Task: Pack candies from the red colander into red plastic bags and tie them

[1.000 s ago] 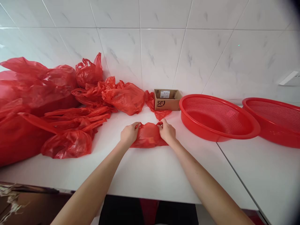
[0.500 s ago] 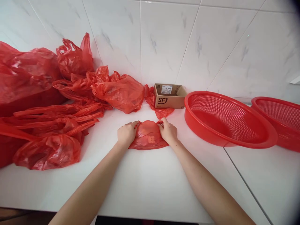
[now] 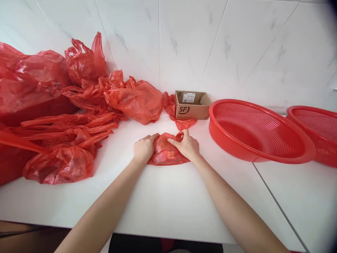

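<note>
A small red plastic bag (image 3: 168,156) lies on the white table in front of me, with a pale printed item faintly visible through its film. My left hand (image 3: 144,149) pinches the bag's left upper corner between thumb and fingers. At the bag's right upper side is my right hand (image 3: 187,146), its thumb stretched over the top of the bag and its fingers around the edge by a small loop of film. Both hands rest close to the tabletop, and their fingertips are partly hidden in the plastic.
Several red plastic bags (image 3: 137,102) are heaped on the left. Behind my hands, an open cardboard box (image 3: 196,111) stands against the tiled wall beside a crumpled red bag (image 3: 185,123). Two red plastic baskets (image 3: 234,149) sit on the right, near a table seam (image 3: 276,203).
My right thumb has moved left from the bag's corner onto its top, and the bag's upper right edge has bunched. My left hand keeps its hold. The view has shifted slightly.
</note>
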A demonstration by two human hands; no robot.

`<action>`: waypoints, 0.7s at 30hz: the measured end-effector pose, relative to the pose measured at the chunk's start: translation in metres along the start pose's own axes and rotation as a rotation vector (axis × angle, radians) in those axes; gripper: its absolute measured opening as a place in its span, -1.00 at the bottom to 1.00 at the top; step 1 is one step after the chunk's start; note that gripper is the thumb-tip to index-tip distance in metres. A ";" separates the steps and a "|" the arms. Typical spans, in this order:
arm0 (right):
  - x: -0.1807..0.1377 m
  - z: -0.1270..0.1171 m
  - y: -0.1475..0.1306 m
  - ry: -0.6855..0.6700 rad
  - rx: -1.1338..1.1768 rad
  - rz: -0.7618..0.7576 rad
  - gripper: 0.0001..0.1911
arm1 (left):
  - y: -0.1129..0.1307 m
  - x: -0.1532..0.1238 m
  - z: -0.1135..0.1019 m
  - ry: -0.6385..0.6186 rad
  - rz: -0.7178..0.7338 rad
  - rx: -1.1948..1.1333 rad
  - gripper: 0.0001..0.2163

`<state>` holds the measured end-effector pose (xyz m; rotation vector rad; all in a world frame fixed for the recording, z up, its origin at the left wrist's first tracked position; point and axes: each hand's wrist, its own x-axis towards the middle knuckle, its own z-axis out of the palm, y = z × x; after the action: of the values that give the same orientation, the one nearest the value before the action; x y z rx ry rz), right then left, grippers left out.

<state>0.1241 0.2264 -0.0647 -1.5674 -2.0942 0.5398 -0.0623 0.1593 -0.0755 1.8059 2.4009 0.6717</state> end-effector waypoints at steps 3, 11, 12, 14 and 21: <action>0.000 0.004 0.000 0.007 -0.058 -0.018 -0.46 | 0.001 0.001 -0.004 0.016 -0.054 -0.064 -0.63; -0.001 0.009 0.000 0.042 -0.141 -0.110 -0.49 | 0.023 -0.005 -0.015 0.012 -0.075 -0.168 -0.50; -0.002 0.009 -0.001 0.038 -0.138 -0.122 -0.50 | 0.026 -0.007 -0.013 0.010 -0.060 -0.166 -0.49; -0.003 0.009 -0.003 0.026 -0.122 -0.136 -0.53 | 0.029 -0.009 -0.009 -0.009 -0.032 -0.171 -0.45; -0.004 0.009 -0.002 -0.019 -0.079 -0.091 -0.58 | 0.026 -0.008 -0.006 -0.056 -0.032 -0.321 -0.41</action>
<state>0.1181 0.2219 -0.0710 -1.5070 -2.2137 0.4467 -0.0383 0.1557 -0.0625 1.6297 2.1331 0.9274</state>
